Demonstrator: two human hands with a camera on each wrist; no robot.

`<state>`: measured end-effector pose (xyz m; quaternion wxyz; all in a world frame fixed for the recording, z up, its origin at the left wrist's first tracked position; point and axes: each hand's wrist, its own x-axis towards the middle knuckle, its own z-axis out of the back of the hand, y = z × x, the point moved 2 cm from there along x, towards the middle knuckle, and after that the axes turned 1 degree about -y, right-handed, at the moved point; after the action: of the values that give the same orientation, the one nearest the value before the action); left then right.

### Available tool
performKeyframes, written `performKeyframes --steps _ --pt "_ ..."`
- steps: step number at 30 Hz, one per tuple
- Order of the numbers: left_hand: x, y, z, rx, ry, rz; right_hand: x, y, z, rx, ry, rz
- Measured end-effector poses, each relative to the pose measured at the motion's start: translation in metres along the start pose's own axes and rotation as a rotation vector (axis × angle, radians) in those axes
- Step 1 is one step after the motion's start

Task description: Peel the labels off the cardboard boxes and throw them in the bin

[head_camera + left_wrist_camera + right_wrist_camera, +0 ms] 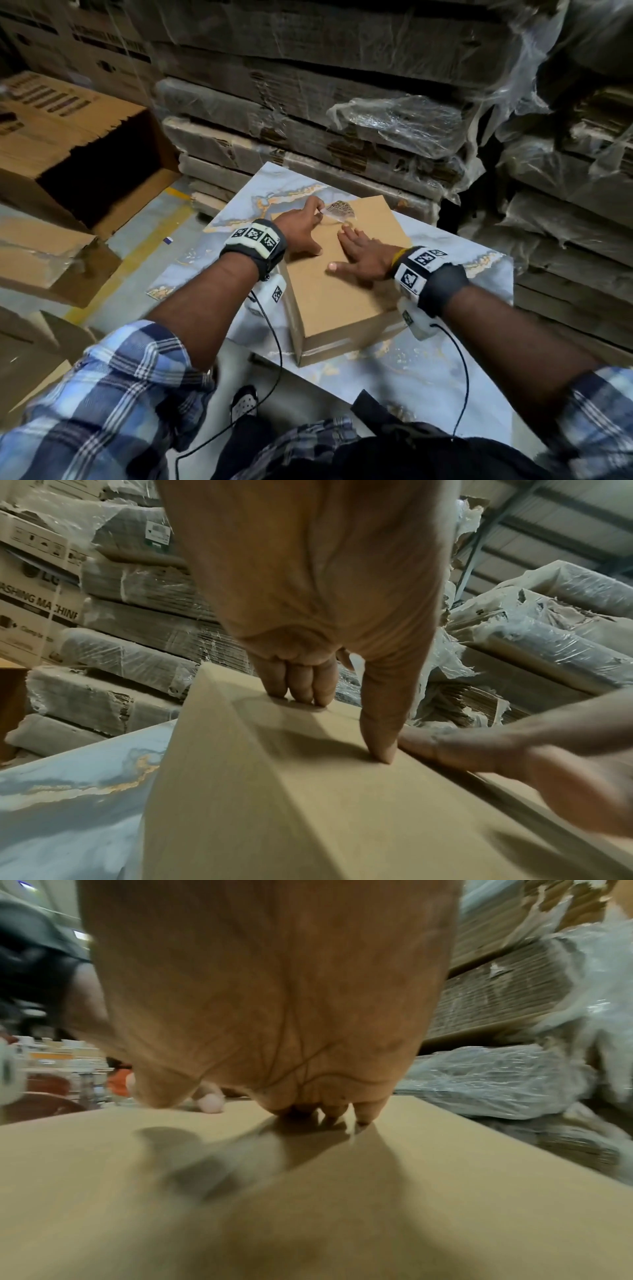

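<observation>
A: From the head view, how many things do you count?

B: One box point(342, 274), one label point(339, 209), two hands. The box is plain brown and shut. It lies flat on a marbled blue table point(445, 377).

A: Where is the label?

B: At the far left corner of the box top. It is small and pale with dark print, and its left edge is lifted off the card. The left hand point(303, 229) pinches that lifted edge with a finger and thumb.

A: And the other hand?

B: The right hand point(363, 257) lies flat on the box top, fingers straight, just near the label. It grasps nothing.

A: Any room around the box?

B: Bare table shows on the left, right and near sides. Stacks of wrapped flat cardboard point(342, 113) stand close behind the far edge. A big open carton point(85, 164) sits on the floor at the left.

A: What does the left wrist view show?

B: The left hand point(318, 588) from below, three curled fingertips point(301, 691) touching the box point(274, 791) near its far edge. The thumb points down onto the top. The label is hidden there.

A: And the right wrist view?

B: The right hand point(267, 1001) hangs over the box point(308, 1204), fingertips point(363, 1112) touching the top. It is blurry, and the label cannot be made out.
</observation>
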<state>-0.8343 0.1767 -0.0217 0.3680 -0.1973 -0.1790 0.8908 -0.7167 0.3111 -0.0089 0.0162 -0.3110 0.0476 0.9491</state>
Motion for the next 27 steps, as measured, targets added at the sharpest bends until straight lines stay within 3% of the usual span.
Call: performKeyframes --steps 6,12,19,24,27 --pt "-0.003 0.005 -0.004 0.019 -0.020 -0.019 -0.037 0.013 -0.041 -0.065 0.056 0.183" --pt "0.000 -0.001 0.001 0.020 0.008 -0.027 0.007 -0.001 -0.002 -0.016 -0.010 -0.035" --pt "-0.005 0.002 0.000 0.012 -0.011 -0.037 -0.031 0.007 -0.040 -0.042 0.035 0.154" --pt "-0.003 0.000 0.001 0.007 -0.013 -0.048 0.006 -0.008 -0.007 0.009 -0.018 -0.038" --pt "-0.006 0.003 -0.001 -0.012 -0.024 -0.058 0.000 0.008 -0.016 0.000 -0.041 -0.006"
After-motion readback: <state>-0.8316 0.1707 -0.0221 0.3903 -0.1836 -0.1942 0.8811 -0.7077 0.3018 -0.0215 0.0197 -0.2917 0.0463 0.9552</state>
